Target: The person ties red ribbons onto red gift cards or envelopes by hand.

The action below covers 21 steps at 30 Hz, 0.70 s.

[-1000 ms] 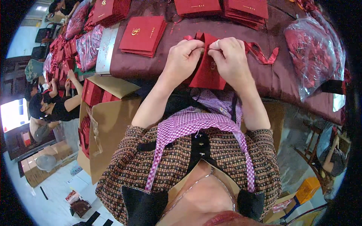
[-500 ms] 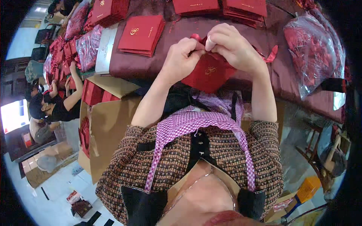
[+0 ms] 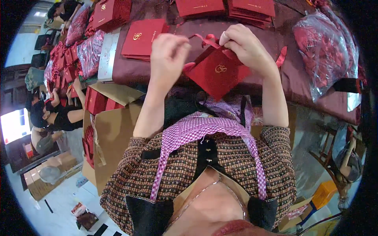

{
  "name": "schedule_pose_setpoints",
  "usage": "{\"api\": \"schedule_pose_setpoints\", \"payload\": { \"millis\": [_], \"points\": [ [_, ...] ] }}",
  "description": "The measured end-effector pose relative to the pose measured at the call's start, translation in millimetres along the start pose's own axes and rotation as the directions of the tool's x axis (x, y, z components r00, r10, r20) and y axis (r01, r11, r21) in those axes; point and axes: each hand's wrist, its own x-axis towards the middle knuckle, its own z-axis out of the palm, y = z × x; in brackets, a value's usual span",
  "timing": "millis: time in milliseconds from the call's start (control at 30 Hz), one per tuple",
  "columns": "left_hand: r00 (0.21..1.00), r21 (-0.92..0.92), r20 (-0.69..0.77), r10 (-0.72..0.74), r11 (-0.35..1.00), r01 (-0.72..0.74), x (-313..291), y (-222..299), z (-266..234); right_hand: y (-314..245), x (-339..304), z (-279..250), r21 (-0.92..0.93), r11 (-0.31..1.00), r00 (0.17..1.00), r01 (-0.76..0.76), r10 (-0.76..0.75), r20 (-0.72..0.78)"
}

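Note:
A red gift bag point(image 3: 219, 73) with a gold emblem hangs tilted at the table's near edge, one corner pointing down toward me. Red satin ribbon point(image 3: 210, 39) forms a loop at its top, and loose ends stick out to both sides. My right hand point(image 3: 247, 48) is closed in a pinch on the ribbon at the bag's upper edge. Left of the bag, apart from it, my left hand point(image 3: 167, 55) is raised with bent fingers smeared by motion. Behind that hand lies a stack of flat red bags point(image 3: 139, 36).
More red bag stacks point(image 3: 252, 8) line the far side of the dark red tablecloth point(image 3: 132, 70). A clear plastic sack point(image 3: 325, 51) of red items lies at right. An open cardboard box point(image 3: 116, 133) holding red bags stands at my left, and co-workers point(image 3: 55, 114) sit beyond it.
My left hand has let go of the ribbon and moved left, away from the bag. My right hand stays at the bag's top. The ribbon loop and more of the bag now show.

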Motion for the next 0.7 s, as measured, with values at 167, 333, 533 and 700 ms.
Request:
{"api": "schedule_pose_setpoints", "payload": {
  "millis": [167, 333, 533, 700],
  "points": [
    [0.953, -0.026, 0.304, -0.014, 0.999, 0.023, -19.1, 14.2, 14.3, 1.7, 1.3, 9.7, 0.061, 0.998, 0.998, 0.032, -0.028, -0.061],
    [0.974, 0.055, 0.217, -0.062, 0.997, 0.051, -22.6, -20.3, 17.2, 25.0, -34.4, 1.9, 0.115, 0.977, 0.96, -0.18, 0.2, -0.195],
    [0.958, 0.187, 0.229, -0.171, 0.974, 0.129, -22.0, -26.5, 6.9, 65.4, -110.7, -32.6, -0.392, 0.865, 0.949, -0.314, 0.269, -0.166],
    [0.968, 0.281, 0.197, -0.158, 0.955, 0.098, -22.0, -21.6, 10.0, 85.5, -128.0, -57.4, -0.612, 0.572, 0.83, -0.546, 0.271, -0.487]
  ]
}}
